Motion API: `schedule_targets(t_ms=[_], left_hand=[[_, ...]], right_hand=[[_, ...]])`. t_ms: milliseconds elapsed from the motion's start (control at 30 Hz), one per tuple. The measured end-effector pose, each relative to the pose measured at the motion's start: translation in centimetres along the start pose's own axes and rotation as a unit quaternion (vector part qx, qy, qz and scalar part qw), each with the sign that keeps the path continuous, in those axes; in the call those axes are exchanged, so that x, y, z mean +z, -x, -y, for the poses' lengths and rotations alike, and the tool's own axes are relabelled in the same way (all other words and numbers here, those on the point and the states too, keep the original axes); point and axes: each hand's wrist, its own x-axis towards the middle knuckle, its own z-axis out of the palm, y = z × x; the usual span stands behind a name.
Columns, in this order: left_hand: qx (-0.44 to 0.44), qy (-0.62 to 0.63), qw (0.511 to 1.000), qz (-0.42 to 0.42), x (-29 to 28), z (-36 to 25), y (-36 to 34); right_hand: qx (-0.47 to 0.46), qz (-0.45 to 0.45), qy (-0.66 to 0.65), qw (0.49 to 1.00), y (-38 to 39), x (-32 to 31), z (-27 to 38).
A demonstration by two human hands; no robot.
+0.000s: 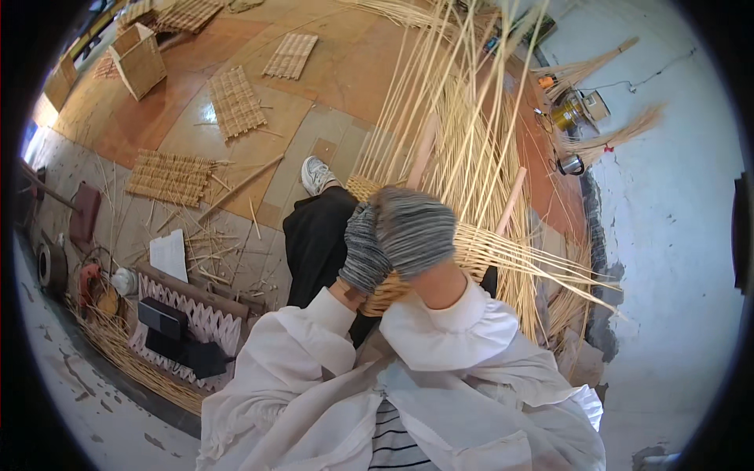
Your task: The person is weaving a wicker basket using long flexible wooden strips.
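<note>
Across my lap lies a half-woven wicker piece (pixel 474 250), a tight pale weave with long loose rods (pixel 459 118) fanning away from me and others sticking out to the right. Two smooth wooden sticks (pixel 422 149) stand up out of it. My right hand (pixel 415 229), in a grey striped knit glove, is closed in a fist over the weave. Pressed against it on the left is my left hand (pixel 364 247), gloved alike and also closed, partly covered by the right. The fingers of both point away from view, so what they grip is hidden.
Woven mats (pixel 236 102) and a box-shaped wicker piece (pixel 138 61) lie on the floor ahead. Cut scraps and a long stick (pixel 239 188) are at left, beside a pink slatted crate (pixel 228 334) bearing dark objects. Rod bundles (pixel 616 129) and a yellow container (pixel 567 112) stand by the right wall.
</note>
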Motion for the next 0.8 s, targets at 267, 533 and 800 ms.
schedule_targets(t_ms=[267, 533, 800], left_hand=[[-0.090, 0.069, 0.993, -0.028, -2.0, -4.9, -2.4], [-0.209, 0.344, 0.915, 0.036, -3.5, -3.0, -2.9], [-0.213, 0.362, 0.816, 0.397, -4.6, 0.7, -11.8]], right_hand=[[0.158, 0.059, -0.407, 0.898, 1.0, -0.5, -9.6], [0.282, 0.213, -0.797, 0.489, -5.3, 2.7, -10.5], [0.255, 0.224, -0.736, 0.585, -11.0, 2.3, -12.4]])
